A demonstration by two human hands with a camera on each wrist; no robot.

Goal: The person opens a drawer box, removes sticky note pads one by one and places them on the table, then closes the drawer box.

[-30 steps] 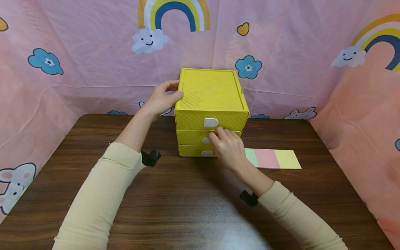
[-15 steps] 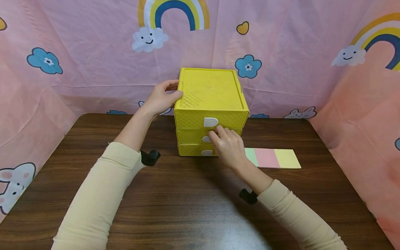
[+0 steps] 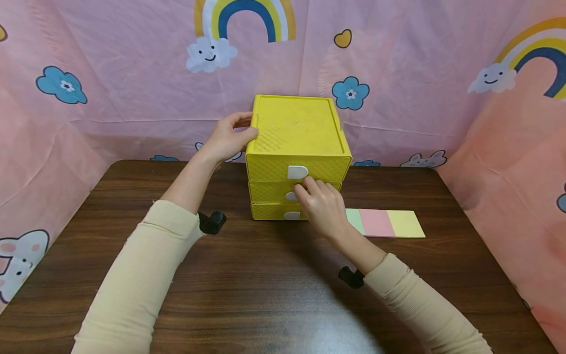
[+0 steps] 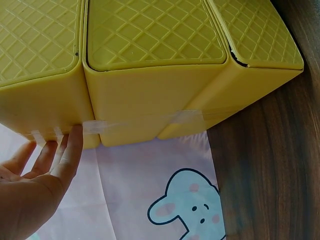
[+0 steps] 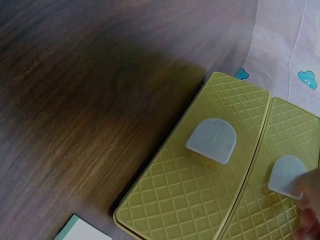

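A yellow drawer unit [image 3: 300, 125] with a quilted pattern stands on the table, its three stacked drawers pushed in. My left hand [image 3: 227, 137] rests on the top left edge, thumb on the lid; in the left wrist view its straight fingers [image 4: 70, 152] touch the side of the top section. At the middle drawer, my right hand [image 3: 322, 204] pinches the white handle [image 5: 286, 176] with curled fingers. Another white handle [image 3: 297, 172] sits on the top drawer, and the bottom drawer's handle [image 5: 212, 140] shows whole in the right wrist view.
A strip of green, pink and yellow sticky notes [image 3: 378, 223] lies on the dark wooden table [image 3: 247, 290], right of the drawers. Pink printed cloth [image 3: 398, 113] hangs behind and along both sides. Clear tape [image 4: 187, 116] runs across the unit's side.
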